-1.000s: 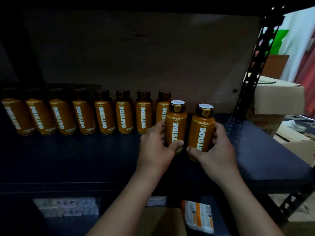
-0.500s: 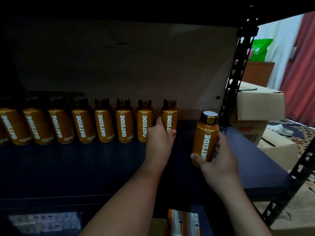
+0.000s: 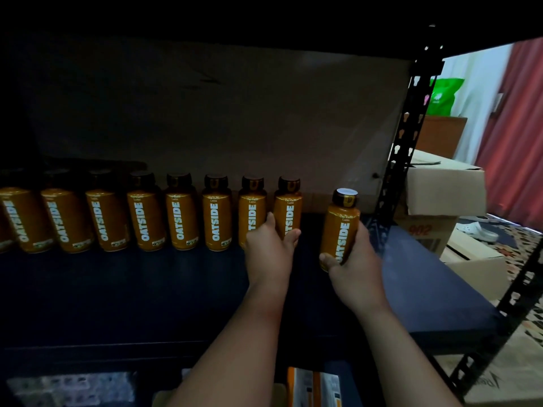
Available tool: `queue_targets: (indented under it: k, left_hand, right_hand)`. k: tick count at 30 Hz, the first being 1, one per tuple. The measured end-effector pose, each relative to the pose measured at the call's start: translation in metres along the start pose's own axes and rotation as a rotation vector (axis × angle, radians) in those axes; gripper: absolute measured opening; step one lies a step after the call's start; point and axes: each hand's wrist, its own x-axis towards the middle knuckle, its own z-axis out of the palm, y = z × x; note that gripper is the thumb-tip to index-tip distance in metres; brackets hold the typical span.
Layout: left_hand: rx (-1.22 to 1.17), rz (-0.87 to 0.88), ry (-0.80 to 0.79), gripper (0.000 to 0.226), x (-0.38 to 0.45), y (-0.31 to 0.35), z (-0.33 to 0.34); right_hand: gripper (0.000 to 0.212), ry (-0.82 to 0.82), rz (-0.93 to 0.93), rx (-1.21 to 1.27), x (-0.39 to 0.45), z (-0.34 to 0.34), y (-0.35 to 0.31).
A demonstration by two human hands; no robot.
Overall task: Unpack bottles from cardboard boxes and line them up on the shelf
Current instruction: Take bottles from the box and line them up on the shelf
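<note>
- Dark shelf board (image 3: 117, 295) under a row of upright Oatside bottles (image 3: 182, 212), brown backing behind.
- Left hand (image 3: 269, 251) curled round the row's end bottle (image 3: 289, 210).
- Right hand (image 3: 357, 259) gripping another Oatside bottle (image 3: 340, 227), apart from the row.
- Cardboard boxes (image 3: 446, 189), red curtain (image 3: 517, 127) at right.

A green plastic bag (image 3: 443, 95) sits on a brown wooden cabinet (image 3: 440, 135) at the far right, in front of a white wall or curtain (image 3: 482, 92) and beside a red curtain (image 3: 517, 127). A white clog shoe (image 3: 477, 230) lies on a patterned carpet (image 3: 526, 251). Low in the foreground, an orange-and-white printed packet (image 3: 313, 387) shows beside a pale, blurred sheet (image 3: 70, 387).
</note>
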Motion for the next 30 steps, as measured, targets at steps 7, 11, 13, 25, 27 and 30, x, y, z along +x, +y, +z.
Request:
queue_targets:
  k: [7,11,13,25,27,30]
  left_hand:
    - [-0.111,-0.032,0.023,0.036,0.001,-0.002,0.002]
    - [-0.105,-0.044,0.003,0.037,0.001,-0.003,0.002]
    - [-0.098,-0.053,0.000,0.037,0.001,-0.003,0.003]
    - [-0.063,-0.057,-0.016,0.035,0.000,-0.002,0.002]
    - [-0.069,-0.056,-0.020,0.035,-0.001,-0.002,0.002]
    - [-0.067,-0.062,-0.019,0.036,-0.001,-0.002,0.002]
  right_hand:
    - [0.093,-0.054,0.075,-0.003,0.032,0.031,-0.009]
    - [0.090,-0.065,0.074,-0.019,0.041,0.037,-0.010]
    - [0.092,-0.067,0.065,-0.027,0.040,0.038,-0.010]
    - [0.097,-0.021,0.042,-0.051,0.033,0.038,-0.014]
    - [0.097,-0.018,0.043,-0.060,0.032,0.038,-0.014]
    - [0.098,-0.023,0.057,-0.042,0.031,0.037,-0.015]
